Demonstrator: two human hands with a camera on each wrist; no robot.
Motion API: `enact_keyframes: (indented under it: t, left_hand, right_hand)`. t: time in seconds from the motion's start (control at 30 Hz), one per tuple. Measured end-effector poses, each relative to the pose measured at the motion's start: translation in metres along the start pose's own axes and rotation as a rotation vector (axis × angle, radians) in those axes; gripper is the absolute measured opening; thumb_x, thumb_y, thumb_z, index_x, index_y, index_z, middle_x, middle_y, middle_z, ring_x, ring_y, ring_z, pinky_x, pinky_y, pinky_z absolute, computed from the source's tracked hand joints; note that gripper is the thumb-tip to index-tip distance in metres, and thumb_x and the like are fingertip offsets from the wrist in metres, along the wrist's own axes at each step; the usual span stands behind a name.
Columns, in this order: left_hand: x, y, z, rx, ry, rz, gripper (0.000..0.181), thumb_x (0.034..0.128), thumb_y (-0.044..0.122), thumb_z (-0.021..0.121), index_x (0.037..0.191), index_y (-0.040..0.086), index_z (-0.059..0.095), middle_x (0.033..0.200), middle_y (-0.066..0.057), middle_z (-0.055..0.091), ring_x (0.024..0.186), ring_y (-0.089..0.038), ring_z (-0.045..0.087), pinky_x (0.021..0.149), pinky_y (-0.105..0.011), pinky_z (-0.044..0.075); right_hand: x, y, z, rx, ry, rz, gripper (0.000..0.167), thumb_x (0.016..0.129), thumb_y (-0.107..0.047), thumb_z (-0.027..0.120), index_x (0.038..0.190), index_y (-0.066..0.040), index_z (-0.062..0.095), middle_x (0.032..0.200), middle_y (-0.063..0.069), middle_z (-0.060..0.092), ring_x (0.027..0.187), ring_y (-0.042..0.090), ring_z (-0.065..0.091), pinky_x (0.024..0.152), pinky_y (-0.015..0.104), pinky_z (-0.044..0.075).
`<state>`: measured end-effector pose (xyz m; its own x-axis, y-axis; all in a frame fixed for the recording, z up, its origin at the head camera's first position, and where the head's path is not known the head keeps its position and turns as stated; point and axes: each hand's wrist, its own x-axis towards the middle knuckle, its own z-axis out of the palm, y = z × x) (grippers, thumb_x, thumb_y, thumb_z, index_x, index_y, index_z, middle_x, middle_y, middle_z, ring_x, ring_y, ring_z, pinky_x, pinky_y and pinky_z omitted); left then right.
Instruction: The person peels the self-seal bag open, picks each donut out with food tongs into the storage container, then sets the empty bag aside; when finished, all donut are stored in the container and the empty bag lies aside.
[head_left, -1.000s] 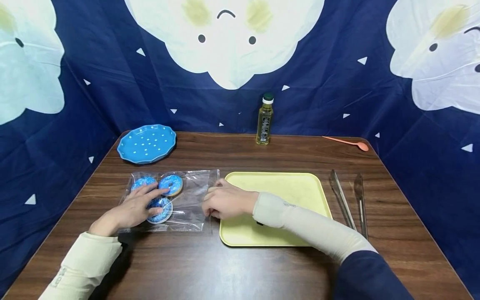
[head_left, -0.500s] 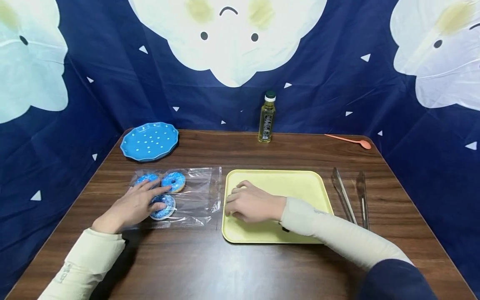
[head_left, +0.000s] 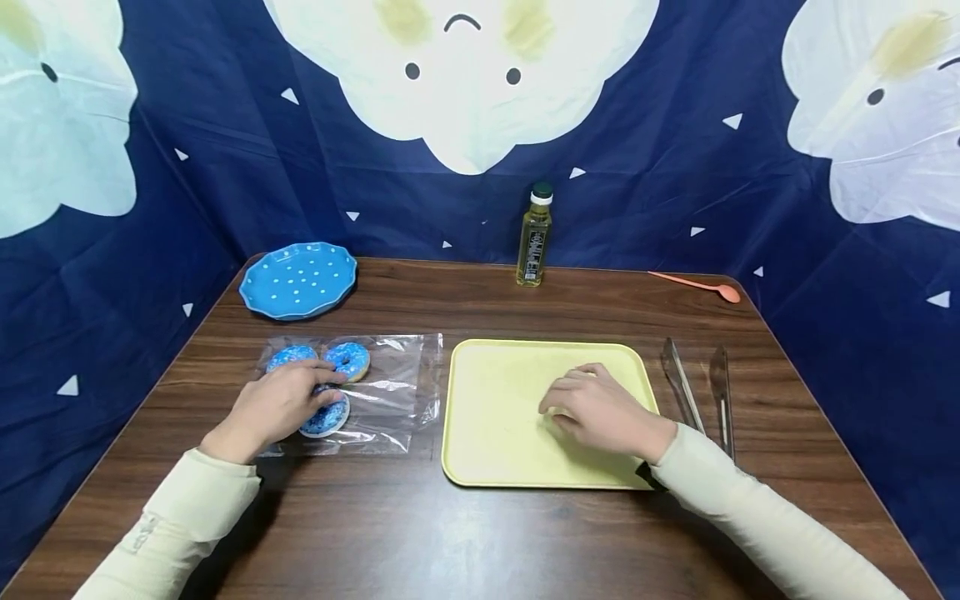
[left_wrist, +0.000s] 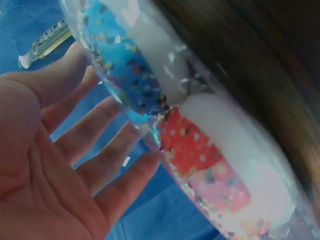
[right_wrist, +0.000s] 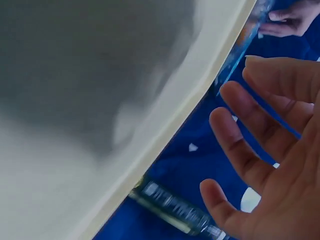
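My left hand (head_left: 276,407) rests on a clear plastic bag (head_left: 393,400) at the left of the table. Inside it lie doughnuts with blue sprinkled icing, one at the upper left (head_left: 291,354), one at the upper right (head_left: 360,365) and one lower down (head_left: 330,418). A red and pink iced doughnut (left_wrist: 202,162) shows through the plastic in the left wrist view; the hand covers part of the bag from above. My right hand (head_left: 603,417) hovers over a yellow tray (head_left: 487,417), fingers loosely bent, holding nothing.
Metal tongs (head_left: 684,392) lie right of the tray. A blue dotted plate (head_left: 300,283) sits at the back left, a bottle of yellowish oil (head_left: 533,242) stands at the back, and an orange spoon (head_left: 726,292) lies at the back right.
My right hand has left the bag's open end and moved right to over the tray. The left hand has stayed on the bag, shifting only slightly.
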<state>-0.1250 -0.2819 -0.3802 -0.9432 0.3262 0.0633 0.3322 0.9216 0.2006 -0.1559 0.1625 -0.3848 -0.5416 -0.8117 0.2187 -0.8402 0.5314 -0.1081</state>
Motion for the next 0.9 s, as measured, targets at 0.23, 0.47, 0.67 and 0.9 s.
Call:
enact_keyframes:
  t: [0.23, 0.47, 0.67, 0.9]
  left_hand:
    - [0.004, 0.002, 0.0, 0.014, 0.031, -0.043, 0.019, 0.0939, 0.02, 0.073, 0.109, 0.009, 0.078, 0.113, -0.013, 0.072, 0.111, -0.037, 0.064, 0.086, -0.057, 0.051]
    - [0.006, 0.003, 0.002, -0.009, 0.015, -0.114, 0.02, 0.0949, 0.022, 0.072, 0.106, 0.005, 0.077, 0.114, -0.016, 0.07, 0.108, -0.039, 0.064, 0.082, -0.06, 0.052]
    - [0.008, 0.003, 0.001, 0.028, 0.027, -0.122, 0.018, 0.0947, 0.02, 0.071, 0.105, 0.005, 0.075, 0.114, -0.016, 0.067, 0.101, -0.039, 0.066, 0.073, -0.062, 0.053]
    - [0.007, 0.006, 0.004, 0.085, 0.077, -0.061, 0.01, 0.0922, 0.014, 0.072, 0.098, 0.006, 0.074, 0.099, -0.009, 0.067, 0.089, -0.033, 0.067, 0.065, -0.059, 0.054]
  right_hand:
    - [-0.042, 0.013, -0.006, -0.044, 0.067, 0.196, 0.019, 0.083, -0.01, 0.081, 0.1, -0.016, 0.076, 0.1, -0.004, 0.073, 0.096, 0.022, 0.066, 0.088, 0.052, 0.045]
    - [-0.082, 0.029, -0.021, -0.082, 0.125, 0.406, 0.026, 0.082, -0.012, 0.081, 0.106, -0.007, 0.074, 0.105, 0.009, 0.072, 0.093, 0.034, 0.067, 0.072, 0.052, 0.051]
    - [-0.102, 0.038, -0.031, -0.046, 0.066, 0.673, 0.045, 0.087, -0.017, 0.077, 0.126, 0.003, 0.063, 0.123, 0.028, 0.059, 0.112, 0.052, 0.051, 0.085, 0.066, 0.043]
    - [-0.12, 0.042, -0.042, 0.062, -0.057, 0.935, 0.079, 0.088, -0.033, 0.075, 0.144, 0.008, 0.039, 0.134, 0.04, 0.039, 0.117, 0.061, 0.037, 0.082, 0.072, 0.04]
